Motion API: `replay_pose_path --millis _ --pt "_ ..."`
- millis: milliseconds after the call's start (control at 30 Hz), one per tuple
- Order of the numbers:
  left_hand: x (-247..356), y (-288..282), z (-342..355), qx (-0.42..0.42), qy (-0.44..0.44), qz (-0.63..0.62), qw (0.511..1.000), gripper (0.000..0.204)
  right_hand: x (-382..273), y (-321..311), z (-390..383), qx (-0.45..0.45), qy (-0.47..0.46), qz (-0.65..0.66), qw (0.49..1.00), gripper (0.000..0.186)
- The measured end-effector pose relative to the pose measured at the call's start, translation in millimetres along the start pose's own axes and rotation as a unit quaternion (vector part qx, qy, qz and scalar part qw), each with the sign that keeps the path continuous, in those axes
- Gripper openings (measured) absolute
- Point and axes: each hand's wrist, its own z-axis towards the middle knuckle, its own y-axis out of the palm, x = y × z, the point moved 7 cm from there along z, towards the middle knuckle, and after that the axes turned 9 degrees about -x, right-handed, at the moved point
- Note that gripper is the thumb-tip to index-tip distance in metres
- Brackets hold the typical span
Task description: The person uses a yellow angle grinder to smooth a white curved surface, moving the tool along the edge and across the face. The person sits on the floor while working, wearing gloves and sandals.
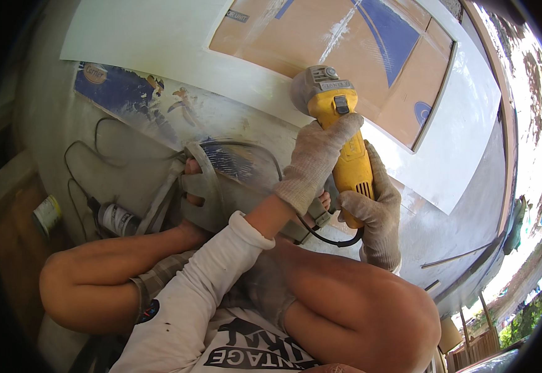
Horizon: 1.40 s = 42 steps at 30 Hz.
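A yellow angle grinder [353, 163] with a grey head is gripped in both my gloved hands. My left hand [324, 146] is closed around the upper body, its thumb beside the dark switch. Lower down, my right hand [379, 208] wraps the vented rear end, near where the black cord comes out. The grinder's head lies over the lower edge of a rectangular opening in a white panel [140, 31]. Brown cardboard [308, 40] with blue print shows through that opening. The grinder's disc is mostly hidden, and I cannot tell whether it touches the panel.
The black cord [339, 244] runs near my feet and off to the left. A dusty sandal [203, 186] is on my foot. A dark bottle [118, 220] and a small can [47, 214] lie at left. A thin stick [457, 255] lies at right, near the bright outdoors.
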Motion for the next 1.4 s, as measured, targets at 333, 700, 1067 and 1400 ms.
replay_pose_path --millis 333,700,1067,1400 --pt "32.1 -48.3 -0.4 0.056 0.089 -0.053 0.993 0.059 -3.0 37.0 41.9 -0.092 -0.029 -0.022 0.995 0.105" --pt "48.9 -72.0 2.5 0.071 0.114 -0.077 0.988 0.06 -19.1 60.6 58.5 -0.099 -0.023 -0.053 0.993 0.103" --pt "31.7 -54.2 7.4 0.045 0.098 -0.085 0.991 0.06 -9.1 37.6 48.5 -0.103 0.002 -0.059 0.993 0.104" --pt "13.3 -26.2 1.2 0.02 0.032 -0.082 0.996 0.053 0.2 21.3 25.7 -0.069 0.013 -0.014 0.997 0.104"
